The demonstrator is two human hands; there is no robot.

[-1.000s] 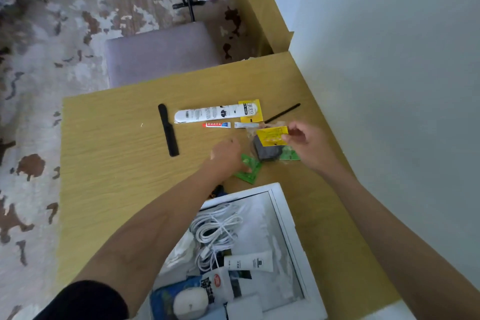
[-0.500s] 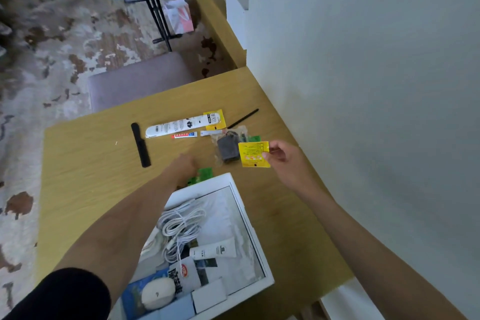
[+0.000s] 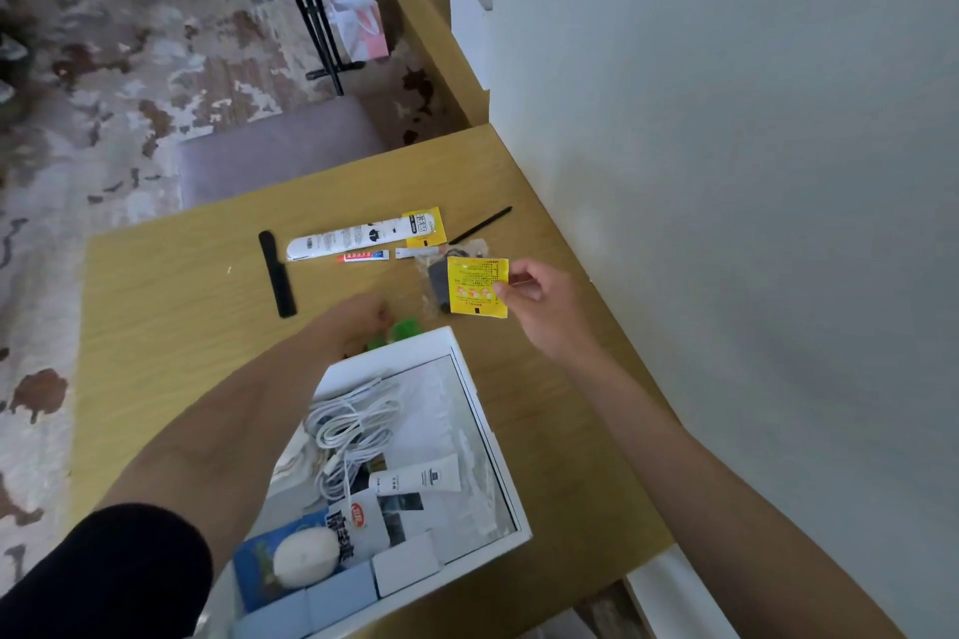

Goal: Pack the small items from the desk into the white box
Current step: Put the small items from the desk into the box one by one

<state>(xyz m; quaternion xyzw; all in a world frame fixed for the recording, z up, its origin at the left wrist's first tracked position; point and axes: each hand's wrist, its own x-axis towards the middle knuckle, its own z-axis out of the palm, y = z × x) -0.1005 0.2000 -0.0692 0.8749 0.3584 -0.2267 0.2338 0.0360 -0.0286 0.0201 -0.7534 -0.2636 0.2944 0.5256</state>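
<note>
My right hand [image 3: 539, 301] pinches a yellow sachet [image 3: 476, 286] by its right edge, held above the desk just beyond the white box [image 3: 482, 410]. My left hand [image 3: 358, 319] is closed around a green packet [image 3: 402, 330] at the box's far rim. Inside the box lie a coiled white cable [image 3: 353, 431], a white tube [image 3: 415, 477], a white oval object [image 3: 303, 555] and some packets. On the desk [image 3: 171, 327] remain a black comb [image 3: 276, 274], a long white tube [image 3: 347, 238], a small red-and-white tube [image 3: 363, 256], a black stick [image 3: 480, 225] and a clear bag holding a dark item [image 3: 438, 283].
A grey wall [image 3: 726, 171] runs along the desk's right edge. Beyond the desk's far edge stands a grey upholstered stool [image 3: 275, 151], and farther off a black-legged stand [image 3: 322, 31] and a pink-and-white bag [image 3: 363, 29] on the patterned floor.
My right hand has lifted the yellow sachet off the clear bag and brought it toward the box. My left hand has drawn the green packet back to the box's far rim.
</note>
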